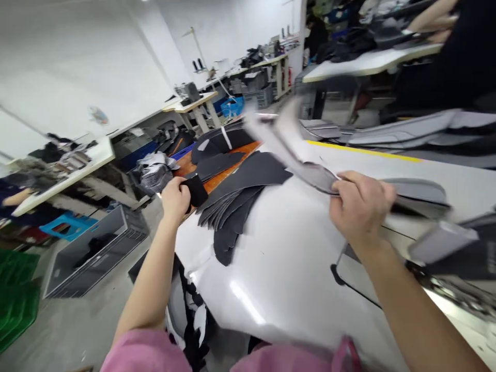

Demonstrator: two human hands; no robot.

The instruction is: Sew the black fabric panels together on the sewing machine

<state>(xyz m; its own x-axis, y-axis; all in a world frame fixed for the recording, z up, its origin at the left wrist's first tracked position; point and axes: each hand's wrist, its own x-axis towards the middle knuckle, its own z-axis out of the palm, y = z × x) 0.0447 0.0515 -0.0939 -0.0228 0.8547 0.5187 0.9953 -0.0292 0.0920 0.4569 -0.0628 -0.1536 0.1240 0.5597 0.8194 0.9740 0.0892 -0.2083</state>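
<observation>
My left hand [174, 199] is closed at the table's left edge, gripping a small black fabric piece [197, 191]. My right hand [360, 204] is raised over the white table [287, 289] and pinches one end of a curved grey fabric panel [306, 173]. The panel's far end is smeared by motion. Between my hands lies a fanned stack of dark grey fabric pieces [236, 204]. Grey rounded pieces [418, 192] rest on the table just beyond my right hand.
Part of a sewing machine [461, 294] stands at the lower right. Long grey panels [411, 132] are piled along the far right side. A grey crate [96, 258] and green crates [17, 294] sit on the floor at left. A co-worker's arm [430, 18] shows at another table.
</observation>
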